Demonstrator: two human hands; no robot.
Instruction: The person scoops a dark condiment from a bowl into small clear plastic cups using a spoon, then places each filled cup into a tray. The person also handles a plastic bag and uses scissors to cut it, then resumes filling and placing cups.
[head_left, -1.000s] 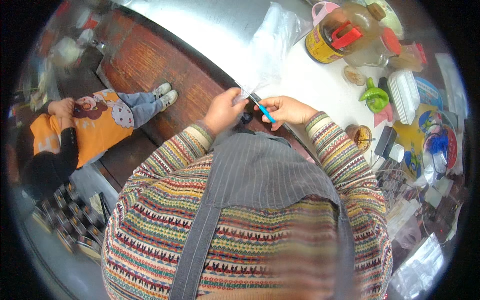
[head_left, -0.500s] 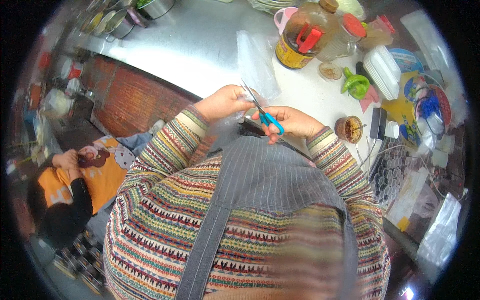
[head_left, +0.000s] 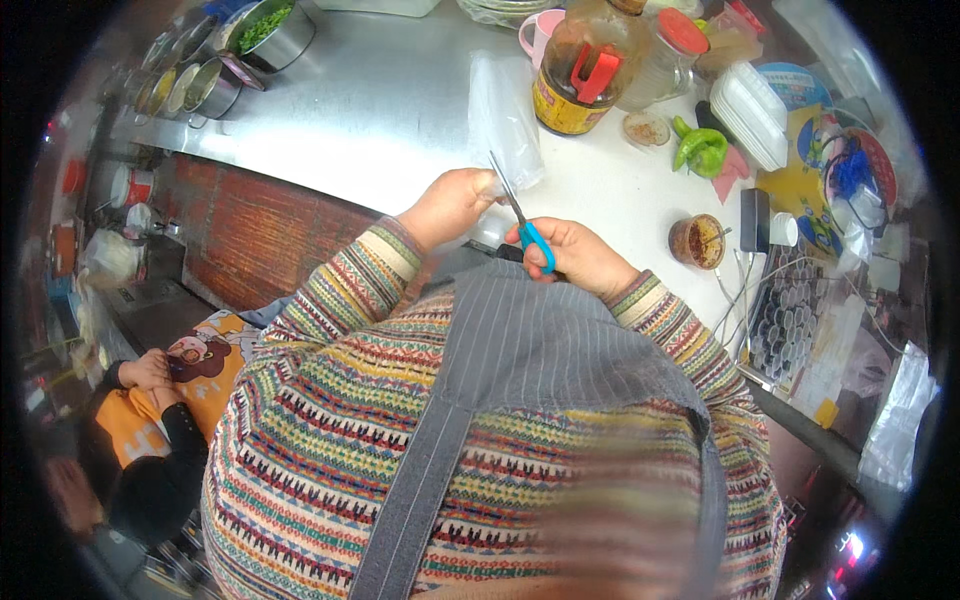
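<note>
Scissors with blue handles (head_left: 538,247) are gripped in my right hand (head_left: 585,257), their blades together and pointing away from me beside my other hand. My left hand (head_left: 452,207) is closed, pinching the near end of a clear plastic bag (head_left: 503,110). The bag stretches forward over the counter from my fingers. The scissor blades pass close to the bag's held end; whether they touch it I cannot tell.
A big brown bottle (head_left: 585,75), a lidded jar (head_left: 660,60), green peppers (head_left: 700,150) and white foam boxes (head_left: 750,115) stand at the right. A sauce cup (head_left: 697,242) is nearer. Metal pots (head_left: 285,40) are far left. Another person's hands (head_left: 148,370) rest at left.
The scissors have turned more upright, and their blades look closed together. My view has shifted slightly. The other person has moved a little lower at the left.
</note>
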